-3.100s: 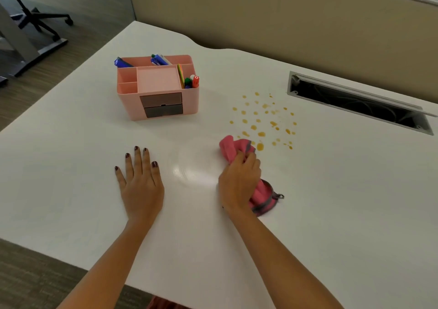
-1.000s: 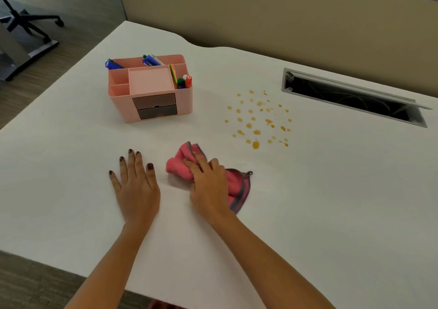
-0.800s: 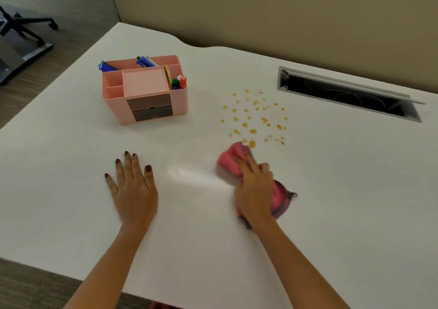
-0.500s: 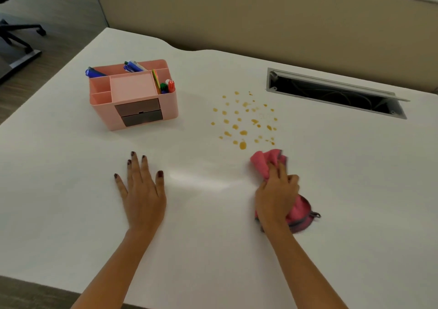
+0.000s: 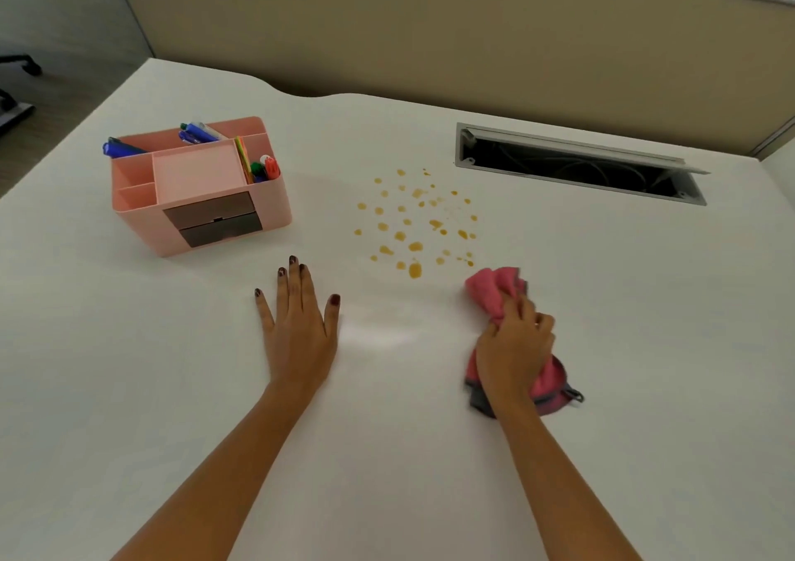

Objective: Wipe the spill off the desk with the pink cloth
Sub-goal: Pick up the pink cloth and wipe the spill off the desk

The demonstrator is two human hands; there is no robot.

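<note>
White, smooth tabletop (image 5: 129,367) fills the view, a beige partition behind. Right hand (image 5: 514,345), fingers closed around the bunched pink cloth (image 5: 494,291), soft with a grey hem, rests just right of the amber spill (image 5: 415,220); left hand (image 5: 299,324) lies flat, fingers spread. Droplets, seemingly still wet, could smear if the wad skims them too lightly.

The white desk (image 5: 129,367) carries a pink desk organiser (image 5: 198,192) with pens, at far left of the orange spill drops (image 5: 415,220). A crumpled pink cloth (image 5: 494,294) lies just right and nearer of the spill; an open cable tray (image 5: 576,164) sits beyond, to its right.
</note>
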